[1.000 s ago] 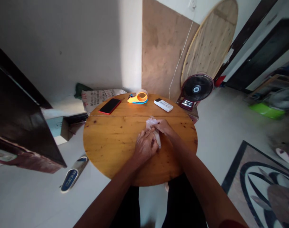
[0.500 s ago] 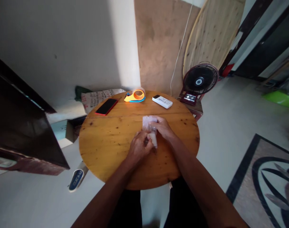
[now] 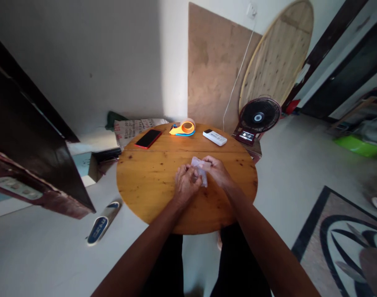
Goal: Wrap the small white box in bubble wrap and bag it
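Observation:
A small, thin packet of whitish, see-through plastic (image 3: 203, 177) lies on the round wooden table (image 3: 145, 177), between my two hands. My right hand (image 3: 218, 170) pinches a pale flap or strip at its upper right between thumb and fingers, lifted a little. My left hand (image 3: 187, 182) rests over the packet's left side with fingers curled and pressed onto it. The left fingers partly cover the packet, and its contents cannot be made out.
Along the table's far side lie a red-edged phone (image 3: 148, 139), an orange tape dispenser (image 3: 183, 128) and a white handheld device (image 3: 214, 137). A black fan (image 3: 259, 117) stands beyond the right edge. A slipper (image 3: 103, 222) lies on the floor at left.
The packet now sits more slanted, its top tilted left. My right hand has shifted slightly right and holds up a flap or strip; my left fingers have moved up the packet. The view tilted upward.

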The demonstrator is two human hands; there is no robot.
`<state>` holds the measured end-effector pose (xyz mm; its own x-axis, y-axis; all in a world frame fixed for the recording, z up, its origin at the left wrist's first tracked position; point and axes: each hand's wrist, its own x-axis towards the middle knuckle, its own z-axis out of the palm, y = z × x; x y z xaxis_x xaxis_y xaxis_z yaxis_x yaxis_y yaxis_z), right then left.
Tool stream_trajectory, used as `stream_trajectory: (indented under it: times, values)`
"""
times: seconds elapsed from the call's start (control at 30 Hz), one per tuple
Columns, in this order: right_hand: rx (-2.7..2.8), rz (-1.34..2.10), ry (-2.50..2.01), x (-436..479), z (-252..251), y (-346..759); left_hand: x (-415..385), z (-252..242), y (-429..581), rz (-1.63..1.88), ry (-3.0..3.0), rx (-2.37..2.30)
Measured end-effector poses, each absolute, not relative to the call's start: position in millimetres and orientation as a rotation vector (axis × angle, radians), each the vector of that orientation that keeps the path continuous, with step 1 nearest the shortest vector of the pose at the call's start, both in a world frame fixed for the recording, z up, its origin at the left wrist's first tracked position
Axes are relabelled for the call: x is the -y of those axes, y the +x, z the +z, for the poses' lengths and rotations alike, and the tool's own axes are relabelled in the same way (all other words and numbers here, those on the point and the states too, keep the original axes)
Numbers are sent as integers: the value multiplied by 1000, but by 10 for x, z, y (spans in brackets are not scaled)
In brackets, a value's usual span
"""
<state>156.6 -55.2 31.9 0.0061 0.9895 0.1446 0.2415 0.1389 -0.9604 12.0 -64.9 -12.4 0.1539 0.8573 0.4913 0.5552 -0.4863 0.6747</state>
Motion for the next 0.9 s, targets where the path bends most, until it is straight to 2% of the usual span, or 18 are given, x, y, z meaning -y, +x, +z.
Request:
stream_trajectory:
  times: [0.27,0.73,0.9]
  values:
    - [1506,881,-1226,777,147,1515,606,-173,162,1344,1762,-1333]
    - [1891,388,-1099,998,-133,1597,574,-113,35,1194,1693,-969]
    - [1865,468,-1042,983,-159,1608,594,-65,-12,1175,1677,-943]
